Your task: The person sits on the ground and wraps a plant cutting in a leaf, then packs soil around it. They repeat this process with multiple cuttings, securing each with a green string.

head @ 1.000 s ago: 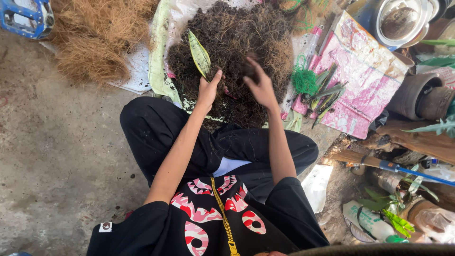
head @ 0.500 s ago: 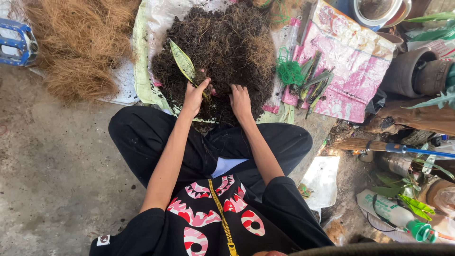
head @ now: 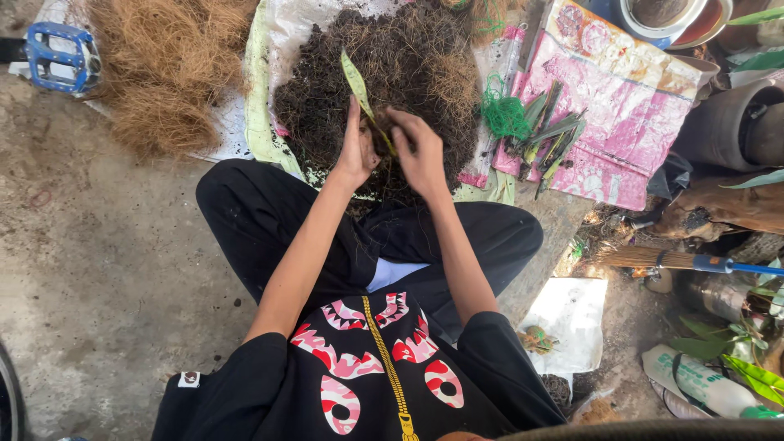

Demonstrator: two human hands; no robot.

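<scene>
I sit cross-legged on concrete in front of a heap of dark fibrous soil mix [head: 425, 57] lying on a pale sack. My left hand [head: 357, 149] grips the base of a small plant cutting with one long green leaf [head: 356, 82] pointing away from me. My right hand [head: 418, 149] is right beside it, fingers curled around dark fibre at the cutting's roots. Both hands hover over the near edge of the heap, almost touching each other.
A pile of tan coconut fibre [head: 167, 73] lies far left, next to a blue pedal [head: 61, 55]. More green cuttings [head: 555, 135] and green netting [head: 505, 117] rest on a pink sack [head: 621, 98] to the right. Pots, a broom [head: 678, 260] and a bottle [head: 702, 382] crowd the right side.
Both hands have pulled back from the heap toward my lap and come together. The leaf cutting came along in the left hand; the right hand now closes on fibre at its base.
</scene>
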